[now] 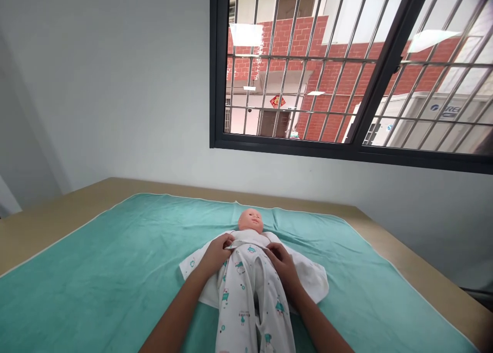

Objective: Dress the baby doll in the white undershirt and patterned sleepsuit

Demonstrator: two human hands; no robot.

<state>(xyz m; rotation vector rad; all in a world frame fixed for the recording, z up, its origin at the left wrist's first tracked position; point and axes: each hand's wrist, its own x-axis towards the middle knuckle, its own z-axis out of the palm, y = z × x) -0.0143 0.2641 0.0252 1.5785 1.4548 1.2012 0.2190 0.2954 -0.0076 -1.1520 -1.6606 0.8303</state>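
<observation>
A baby doll (250,220) lies on its back with its head toward the wall. White baby pants (242,291) with a teal print cover its lower body, the legs stretching toward me. My left hand (218,251) is closed on the left side of the waistband, and my right hand (280,260) grips the right side, fingers curled. Beneath the doll a white baby shirt (314,281) is spread out to both sides. Part of the waistband is hidden under my fingers.
A green cloth (115,271) with a pale edge covers most of the wooden table (88,194). The table's far edge meets a white wall (134,86). Above it, to the right, is a dark-framed window (292,148) with metal bars.
</observation>
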